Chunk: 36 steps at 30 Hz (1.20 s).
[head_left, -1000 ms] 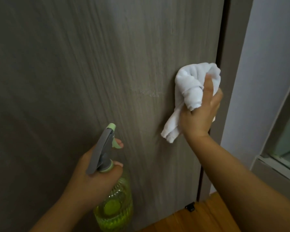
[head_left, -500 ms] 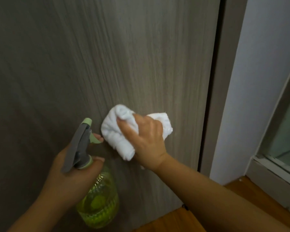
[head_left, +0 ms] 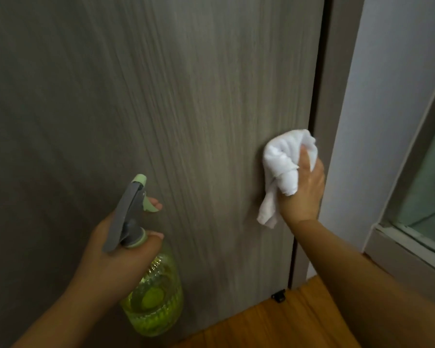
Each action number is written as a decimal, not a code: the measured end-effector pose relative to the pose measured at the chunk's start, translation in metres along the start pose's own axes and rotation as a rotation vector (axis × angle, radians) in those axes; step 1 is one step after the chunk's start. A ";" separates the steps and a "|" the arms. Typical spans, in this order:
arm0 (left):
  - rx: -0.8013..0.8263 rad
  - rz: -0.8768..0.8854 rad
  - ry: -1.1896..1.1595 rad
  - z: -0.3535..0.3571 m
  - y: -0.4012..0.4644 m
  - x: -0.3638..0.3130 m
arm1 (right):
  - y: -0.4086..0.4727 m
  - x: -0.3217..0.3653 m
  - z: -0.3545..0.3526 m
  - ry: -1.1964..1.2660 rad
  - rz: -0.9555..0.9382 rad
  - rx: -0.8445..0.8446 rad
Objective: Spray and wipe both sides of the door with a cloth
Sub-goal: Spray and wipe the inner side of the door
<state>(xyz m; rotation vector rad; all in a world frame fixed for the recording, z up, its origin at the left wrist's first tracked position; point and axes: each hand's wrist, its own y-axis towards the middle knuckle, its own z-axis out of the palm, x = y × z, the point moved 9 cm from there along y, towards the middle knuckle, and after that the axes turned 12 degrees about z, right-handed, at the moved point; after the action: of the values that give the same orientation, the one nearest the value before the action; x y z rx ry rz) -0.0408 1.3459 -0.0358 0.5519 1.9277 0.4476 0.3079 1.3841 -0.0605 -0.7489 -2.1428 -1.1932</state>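
One door [head_left: 161, 109], grey with wood grain. One white cloth [head_left: 284, 167], bunched. One spray bottle [head_left: 151, 297] of yellow-green liquid, with one grey and green spray head [head_left: 129, 217]. Two hands: one left hand [head_left: 116, 257], one right hand [head_left: 304, 192]. One small black stopper [head_left: 278, 295] at the door's foot. One wooden floor [head_left: 274, 325].

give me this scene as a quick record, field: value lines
left hand: grips spray bottle at the neck, finger on trigger
right hand: holds white cloth bunched against door
door: grey wood grain, cloth near its right edge
bottle contents: yellow-green liquid
floor: brown wood
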 end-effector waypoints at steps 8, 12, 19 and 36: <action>0.008 0.002 0.053 0.000 -0.006 -0.012 | -0.075 0.008 0.031 0.466 0.551 0.198; -0.038 -0.006 0.049 -0.005 -0.009 -0.029 | -0.104 0.052 0.034 0.480 0.342 0.329; -0.082 -0.041 0.063 -0.029 -0.021 -0.039 | -0.117 0.080 0.021 0.597 0.244 0.565; -0.182 -0.303 0.109 -0.169 -0.054 -0.077 | -0.151 0.204 -0.058 0.823 0.456 0.966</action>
<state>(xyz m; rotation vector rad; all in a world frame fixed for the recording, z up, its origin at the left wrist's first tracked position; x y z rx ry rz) -0.1771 1.2473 0.0594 0.1158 2.0078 0.4588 0.0750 1.3055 0.0254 -0.1974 -1.4389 -0.0803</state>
